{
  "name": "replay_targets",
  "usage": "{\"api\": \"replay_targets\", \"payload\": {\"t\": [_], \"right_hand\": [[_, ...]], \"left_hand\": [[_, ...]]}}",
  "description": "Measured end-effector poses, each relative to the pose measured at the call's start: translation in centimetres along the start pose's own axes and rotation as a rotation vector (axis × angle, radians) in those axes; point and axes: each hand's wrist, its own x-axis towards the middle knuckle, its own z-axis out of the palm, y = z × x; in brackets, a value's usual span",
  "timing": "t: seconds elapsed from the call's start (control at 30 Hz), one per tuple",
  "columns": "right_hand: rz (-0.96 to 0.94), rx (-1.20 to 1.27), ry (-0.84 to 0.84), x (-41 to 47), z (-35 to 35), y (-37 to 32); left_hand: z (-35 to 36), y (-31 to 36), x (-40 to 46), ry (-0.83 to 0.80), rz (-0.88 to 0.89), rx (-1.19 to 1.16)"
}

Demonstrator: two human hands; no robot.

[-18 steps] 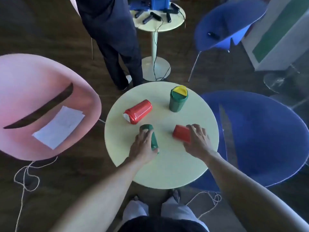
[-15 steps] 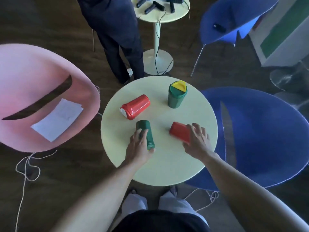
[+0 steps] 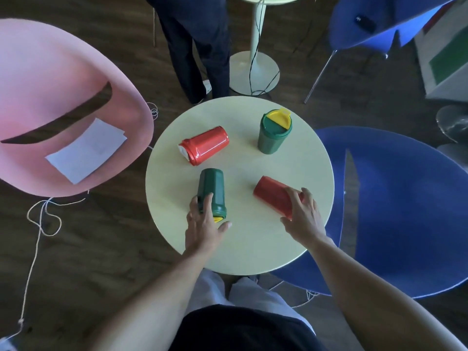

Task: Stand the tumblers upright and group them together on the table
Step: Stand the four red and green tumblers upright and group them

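Note:
Four tumblers are on the round pale table (image 3: 253, 244). A green tumbler with a yellow lid (image 3: 272, 134) stands upright at the far right. A red tumbler (image 3: 206, 145) lies on its side at the far left, untouched. A second green tumbler (image 3: 211, 188) lies on its side with its yellow lid end toward me. My left hand (image 3: 202, 229) wraps that lid end, fingers on the left side and thumb spread to the right. A second red tumbler (image 3: 272, 193) lies near the right edge, and my right hand (image 3: 304, 219) covers and grips its near end.
A pink chair (image 3: 50, 97) with a sheet of paper (image 3: 86, 150) stands left of the table. A blue chair (image 3: 405, 211) is tucked in at the right. A person (image 3: 197, 34) stands beyond the table beside another table's pedestal (image 3: 253, 72). String (image 3: 43, 219) trails on the floor.
Both hands have slid back along their lying tumblers toward the near ends. The green tumbler's yellow lid now shows under my left hand. The view has tipped downward.

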Motion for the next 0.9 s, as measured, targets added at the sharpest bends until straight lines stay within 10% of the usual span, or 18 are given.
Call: {"api": "replay_targets", "payload": {"t": [0.9], "right_hand": [[-0.296, 0.02, 0.065, 2.9, -3.9, -6.5]], "left_hand": [[0.6, 0.0, 0.8, 0.04, -0.051, -0.225]]}}
